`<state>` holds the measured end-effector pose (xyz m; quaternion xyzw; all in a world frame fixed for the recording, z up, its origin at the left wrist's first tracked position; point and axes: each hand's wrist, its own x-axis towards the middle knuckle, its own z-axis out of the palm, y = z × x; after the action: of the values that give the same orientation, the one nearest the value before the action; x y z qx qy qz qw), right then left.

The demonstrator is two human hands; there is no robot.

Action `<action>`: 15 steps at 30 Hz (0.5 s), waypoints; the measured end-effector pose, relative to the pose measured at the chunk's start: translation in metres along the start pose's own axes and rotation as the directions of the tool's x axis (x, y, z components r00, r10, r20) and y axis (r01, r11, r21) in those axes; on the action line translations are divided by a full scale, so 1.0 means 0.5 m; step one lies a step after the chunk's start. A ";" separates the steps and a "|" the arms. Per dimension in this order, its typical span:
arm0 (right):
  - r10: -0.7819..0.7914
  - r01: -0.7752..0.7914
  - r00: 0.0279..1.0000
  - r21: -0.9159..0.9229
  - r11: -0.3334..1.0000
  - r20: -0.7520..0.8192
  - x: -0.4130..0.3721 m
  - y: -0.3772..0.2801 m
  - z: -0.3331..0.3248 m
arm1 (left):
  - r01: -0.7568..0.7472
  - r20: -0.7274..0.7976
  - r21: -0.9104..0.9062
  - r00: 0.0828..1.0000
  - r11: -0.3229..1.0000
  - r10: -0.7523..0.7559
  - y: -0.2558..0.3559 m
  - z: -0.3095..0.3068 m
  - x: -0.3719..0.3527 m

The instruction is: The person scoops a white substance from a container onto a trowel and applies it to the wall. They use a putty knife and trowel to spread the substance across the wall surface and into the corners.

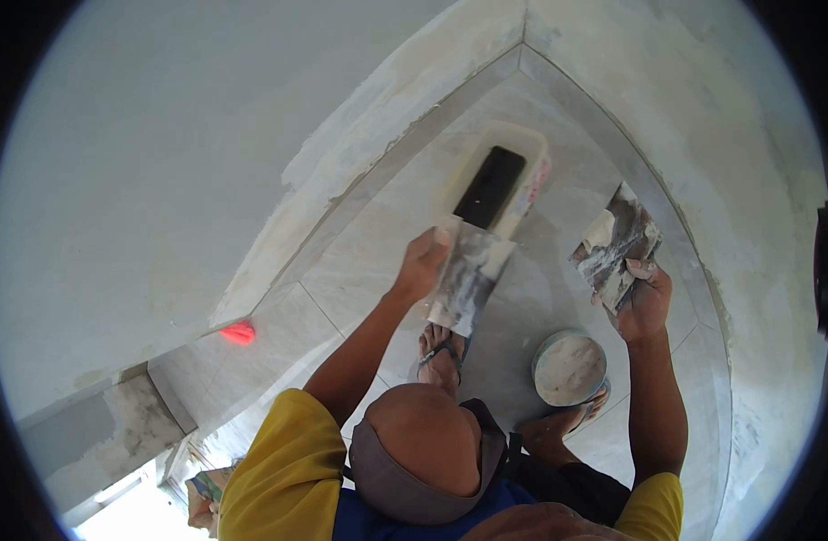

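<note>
My left hand (423, 263) is closed on the edge of a flat metal plate (471, 275) smeared with grey-white paste, held above the floor beside a pale plastic tub (534, 144). A dark rectangular object (493, 185) lies in the tub. Over on the right, my right hand (644, 298) grips another flat metal blade (617, 239), which carries thick patches of paste. Below and between the hands stands a round bowl (570, 367) of whitish paste, close to my foot.
Walls with whitish patches (342, 153) meet in the far corner above the tiled floor (396, 225). A bright pink-red item (238, 333) lies by the left wall's end. Sandalled feet (440, 358) are below the hands. A dark object (824, 270) shows at the right edge.
</note>
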<state>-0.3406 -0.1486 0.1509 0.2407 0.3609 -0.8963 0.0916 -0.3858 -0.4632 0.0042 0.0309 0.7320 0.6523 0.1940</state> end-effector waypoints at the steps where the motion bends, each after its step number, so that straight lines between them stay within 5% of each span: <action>1: -0.001 0.001 1.000 -0.007 1.000 0.003 0.001 0.001 0.007 | -0.005 0.011 -0.003 1.000 1.000 0.005 0.002 0.015 0.005; 12: -0.052 0.046 0.991 0.048 0.998 0.120 0.013 0.028 0.048 | -0.019 0.233 0.059 0.972 0.998 0.005 0.048 0.222 0.008; 15: -0.074 0.063 0.989 0.094 0.994 0.127 0.007 0.037 0.047 | 0.044 0.350 -0.061 0.936 0.997 -0.020 0.048 0.260 -0.014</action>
<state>-0.3457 -0.1784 0.1526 0.1732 0.3217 -0.9280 0.0731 -0.3419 -0.3390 0.0195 0.1278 0.6638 0.6577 0.3323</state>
